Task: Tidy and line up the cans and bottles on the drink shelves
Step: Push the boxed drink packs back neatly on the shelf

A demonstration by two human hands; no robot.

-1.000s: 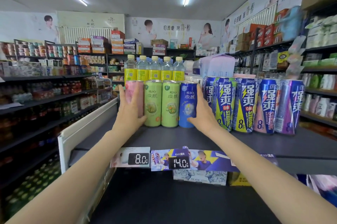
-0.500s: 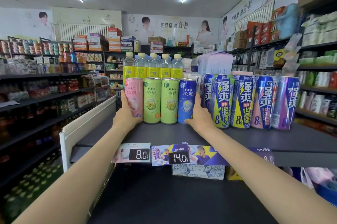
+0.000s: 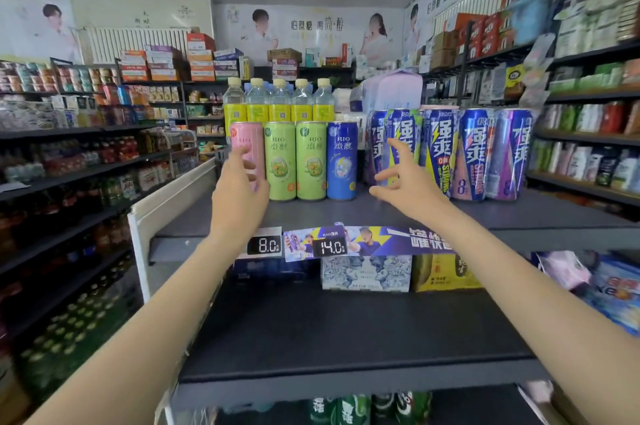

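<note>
A row of slim RIO cans stands on the dark top shelf (image 3: 346, 213): a pink can (image 3: 246, 139), two green cans (image 3: 280, 161) and a blue can (image 3: 341, 161). My left hand (image 3: 239, 189) hovers open in front of the pink can, fingers spread, partly hiding it. My right hand (image 3: 403, 182) is open just right of the blue can, in front of the tall blue-and-purple cans (image 3: 471, 154). Neither hand holds anything. Behind the RIO cans stands a row of bottles (image 3: 280, 102) with yellow labels.
Price tags (image 3: 265, 246) and a promo strip hang on the shelf's front edge. Boxed packs (image 3: 365, 272) sit on the shelf below, and green cans (image 3: 349, 407) lower still. A white shelf end panel (image 3: 152, 213) is on the left. Stocked aisles flank both sides.
Both hands have let go of the outer RIO cans and drawn back towards me with fingers spread. The four cans now stand in a tight, even row.
</note>
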